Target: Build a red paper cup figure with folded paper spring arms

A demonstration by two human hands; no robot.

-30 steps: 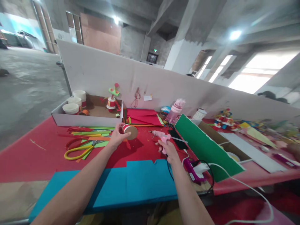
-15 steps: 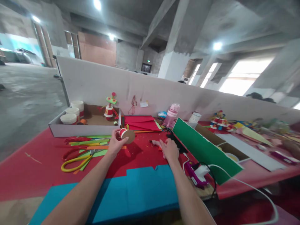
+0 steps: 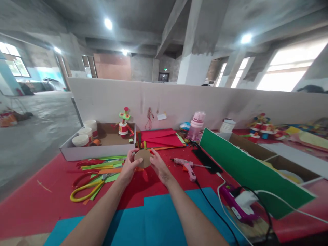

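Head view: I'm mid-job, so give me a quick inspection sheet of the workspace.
Surface: red table cover; blue sheet along the near edge.
Job things: cardboard disc in hand; pink glue gun lying on the cover.
Clutter: yellow-handled scissors among paper strips.
Grip: left hand holds the disc; right hand at its right edge, firmness unclear.
Cables: black cord from the glue gun; white plug in a purple power strip.
Surroundings: white partition along the back.

Cardboard disc [image 3: 145, 158] (plain brown), facing camera, held above red tabletop [image 3: 55, 196]
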